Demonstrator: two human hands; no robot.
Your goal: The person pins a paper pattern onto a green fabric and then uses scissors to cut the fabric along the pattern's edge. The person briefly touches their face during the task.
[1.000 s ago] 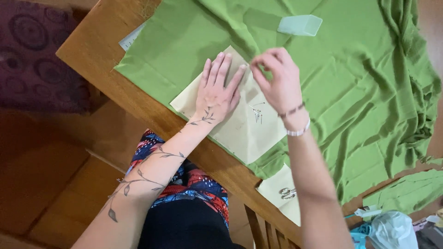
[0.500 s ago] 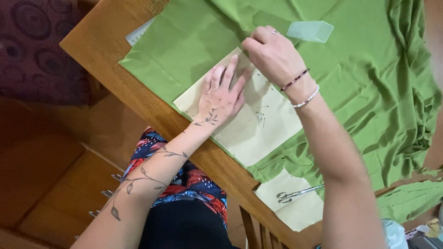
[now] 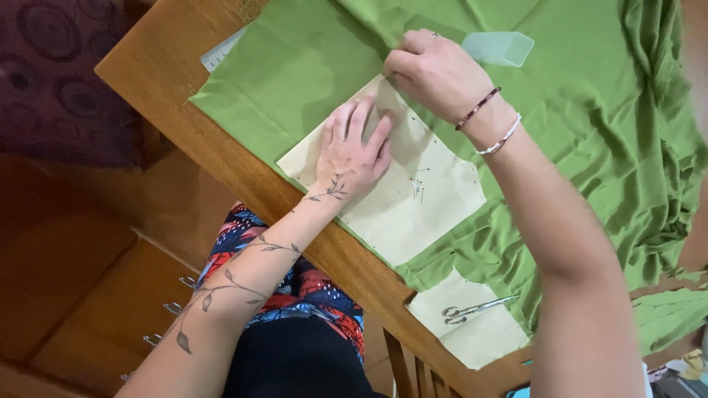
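- Head view: the left hand (image 3: 352, 151) lies flat, fingers spread, pressing the pattern (image 3: 383, 173) down onto the fabric (image 3: 560, 110); it grasps nothing.
- The right hand (image 3: 435, 70) is bunched at the pattern's far corner, fingertips pinched together. What they pinch is too small to tell; it may be a pin.
- The pattern is a cream paper piece lying on the green fabric near the table (image 3: 155, 70) edge, directly under both hands.
- Its long axis runs diagonally, from the upper left near the right hand down to the lower right. One narrow end points at the far corner under the right hand, the other toward the scissors (image 3: 476, 309).
- A few pins (image 3: 417, 184) seem to stick up near the pattern's middle, just beside the left hand.
- Risks, as I judge them: if the left hand lifts or slides, the paper could creep on the fabric and the edges would no longer match. The fabric is rumpled at the right, so a tug there could drag a fold under the paper.
- Fingers near the upright pins could be pricked.
- The scissors rest on a second paper piece (image 3: 472, 335) at the table edge; a knock could send them off.
- A pale green box (image 3: 500, 48) sits on the fabric just beyond the right hand.
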